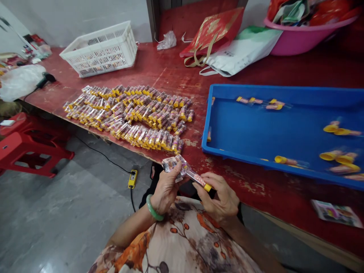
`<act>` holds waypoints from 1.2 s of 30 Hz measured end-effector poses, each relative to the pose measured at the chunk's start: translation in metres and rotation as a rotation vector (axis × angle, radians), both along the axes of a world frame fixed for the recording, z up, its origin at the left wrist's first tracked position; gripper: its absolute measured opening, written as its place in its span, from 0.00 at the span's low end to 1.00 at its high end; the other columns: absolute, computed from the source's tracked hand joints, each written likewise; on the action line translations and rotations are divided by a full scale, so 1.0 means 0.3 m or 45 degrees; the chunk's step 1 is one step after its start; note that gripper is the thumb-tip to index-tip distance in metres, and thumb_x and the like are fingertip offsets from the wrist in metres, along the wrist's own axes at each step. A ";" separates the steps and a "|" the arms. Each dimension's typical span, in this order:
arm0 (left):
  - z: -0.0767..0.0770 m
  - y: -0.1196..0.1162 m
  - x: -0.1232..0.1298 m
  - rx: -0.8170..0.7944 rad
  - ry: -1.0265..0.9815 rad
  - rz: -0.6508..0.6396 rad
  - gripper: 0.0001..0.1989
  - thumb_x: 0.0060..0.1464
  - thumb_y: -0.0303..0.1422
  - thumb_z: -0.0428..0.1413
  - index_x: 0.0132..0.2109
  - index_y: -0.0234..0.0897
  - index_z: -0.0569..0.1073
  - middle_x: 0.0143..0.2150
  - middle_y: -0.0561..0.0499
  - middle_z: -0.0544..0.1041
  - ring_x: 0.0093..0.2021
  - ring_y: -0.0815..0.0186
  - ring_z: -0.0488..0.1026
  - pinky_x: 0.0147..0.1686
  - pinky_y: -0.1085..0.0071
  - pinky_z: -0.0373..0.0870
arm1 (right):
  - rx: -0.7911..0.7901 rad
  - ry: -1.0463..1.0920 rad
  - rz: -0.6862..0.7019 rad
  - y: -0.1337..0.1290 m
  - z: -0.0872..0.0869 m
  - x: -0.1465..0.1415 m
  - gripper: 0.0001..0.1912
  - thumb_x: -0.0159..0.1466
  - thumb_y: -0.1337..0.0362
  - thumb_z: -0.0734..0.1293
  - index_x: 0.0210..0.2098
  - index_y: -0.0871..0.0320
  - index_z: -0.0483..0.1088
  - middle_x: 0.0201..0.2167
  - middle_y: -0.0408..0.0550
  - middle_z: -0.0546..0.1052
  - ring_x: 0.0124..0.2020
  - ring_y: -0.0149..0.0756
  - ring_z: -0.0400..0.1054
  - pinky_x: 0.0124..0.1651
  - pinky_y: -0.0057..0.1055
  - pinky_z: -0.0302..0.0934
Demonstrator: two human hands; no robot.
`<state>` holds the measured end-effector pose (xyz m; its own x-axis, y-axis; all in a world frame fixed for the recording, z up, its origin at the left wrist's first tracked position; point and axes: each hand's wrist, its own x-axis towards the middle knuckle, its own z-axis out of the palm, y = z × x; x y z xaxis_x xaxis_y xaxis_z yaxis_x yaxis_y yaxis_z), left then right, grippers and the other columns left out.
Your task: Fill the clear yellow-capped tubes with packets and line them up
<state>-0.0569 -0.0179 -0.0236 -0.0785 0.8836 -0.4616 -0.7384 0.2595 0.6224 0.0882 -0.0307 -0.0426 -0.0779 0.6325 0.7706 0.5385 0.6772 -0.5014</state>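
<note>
My left hand (168,187), with a green bangle at the wrist, is closed on a small stack of printed cards (170,163). A clear tube with a yellow cap (198,178) lies between my two hands. The fingers of my right hand (220,195) pinch it near the capped end, and its far end meets the cards at my left fingers. Beyond my hands, many similar yellow-capped tubes (142,112) lie in rows and heaps on the red table (196,81). To the right, a blue tray (256,132) holds several more of these tubes, scattered about.
A white plastic basket (102,49) stands at the back left. Shopping bags (241,53) and a pink basin (298,40) are at the back right. A printed packet (337,213) lies at the table's front right. Red stools (25,151) and a yellow power strip (132,179) are below.
</note>
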 end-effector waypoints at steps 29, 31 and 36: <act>-0.017 -0.007 0.041 0.114 0.160 -0.077 0.14 0.44 0.36 0.68 0.36 0.31 0.78 0.34 0.47 0.80 0.32 0.64 0.76 0.38 0.67 0.73 | -1.769 1.042 0.374 0.031 0.051 -0.020 0.13 0.49 0.58 0.74 0.25 0.62 0.73 0.20 0.41 0.68 0.21 0.24 0.58 0.25 0.22 0.52; -0.018 -0.007 0.044 0.086 0.156 -0.074 0.14 0.43 0.36 0.68 0.34 0.31 0.78 0.31 0.49 0.79 0.29 0.66 0.74 0.35 0.69 0.72 | -1.768 1.045 0.367 0.030 0.049 -0.027 0.12 0.49 0.60 0.72 0.21 0.62 0.69 0.19 0.40 0.66 0.22 0.24 0.58 0.26 0.23 0.53; -0.015 -0.007 0.034 0.032 0.107 -0.066 0.13 0.42 0.36 0.68 0.32 0.32 0.77 0.30 0.51 0.78 0.29 0.68 0.73 0.33 0.72 0.71 | -1.719 1.027 0.421 0.032 0.043 -0.017 0.10 0.47 0.63 0.70 0.19 0.62 0.66 0.17 0.39 0.63 0.20 0.23 0.52 0.24 0.24 0.48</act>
